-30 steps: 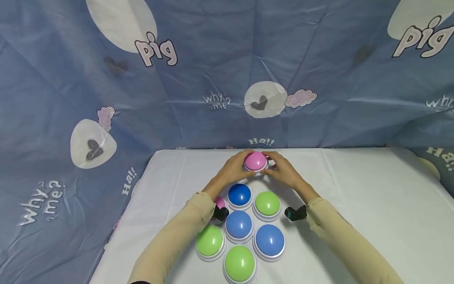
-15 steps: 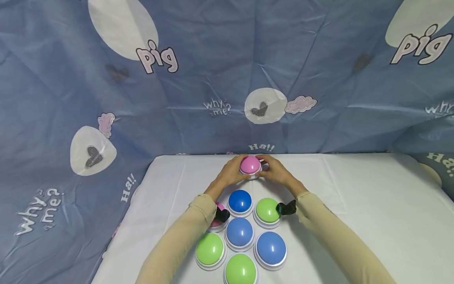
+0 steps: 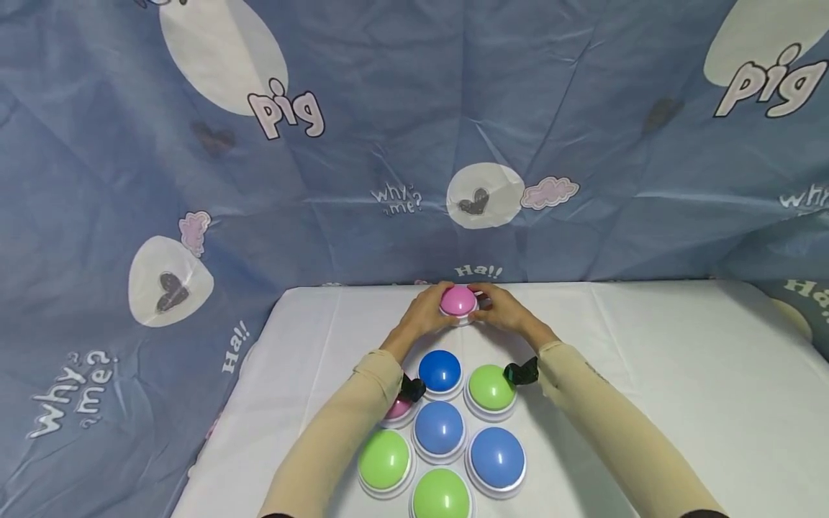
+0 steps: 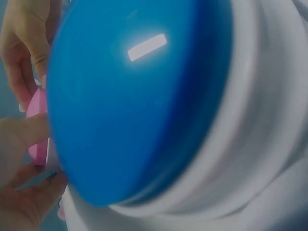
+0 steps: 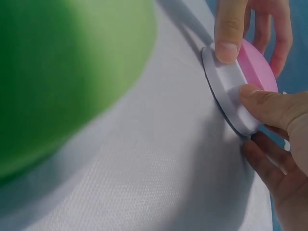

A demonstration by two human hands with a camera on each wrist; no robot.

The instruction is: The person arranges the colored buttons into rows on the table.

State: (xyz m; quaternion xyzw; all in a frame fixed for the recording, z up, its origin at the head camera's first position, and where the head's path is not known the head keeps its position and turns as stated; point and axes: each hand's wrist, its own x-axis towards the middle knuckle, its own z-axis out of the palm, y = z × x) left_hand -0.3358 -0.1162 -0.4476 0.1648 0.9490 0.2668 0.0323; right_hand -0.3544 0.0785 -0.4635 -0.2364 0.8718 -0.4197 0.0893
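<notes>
A pink dome button (image 3: 458, 301) on a white base stands near the table's far edge, held between both hands. My left hand (image 3: 424, 313) grips its left side, and my right hand (image 3: 507, 312) grips the right side. In the right wrist view, both thumbs press the front of the white base (image 5: 228, 91), with other fingers curling round its sides. Nearest to the hands are a dark blue button (image 3: 440, 370) and a green button (image 3: 491, 387). The dark blue dome (image 4: 130, 101) covers much of the left wrist view, hiding most of the pink button there.
More dome buttons stand close together: a blue one (image 3: 439, 428), another blue one (image 3: 497, 457), a green one (image 3: 385, 459) and a front green one (image 3: 442, 496). My left sleeve (image 3: 343, 424) partly covers a second pink button (image 3: 398, 410). A patterned blue cloth (image 3: 363, 237) hangs behind the white table (image 3: 680, 374).
Both hands have shifted the pink button slightly left along the far edge. My right forearm has moved left, so its wrist camera now overlaps the green button. The head view has tilted up slightly.
</notes>
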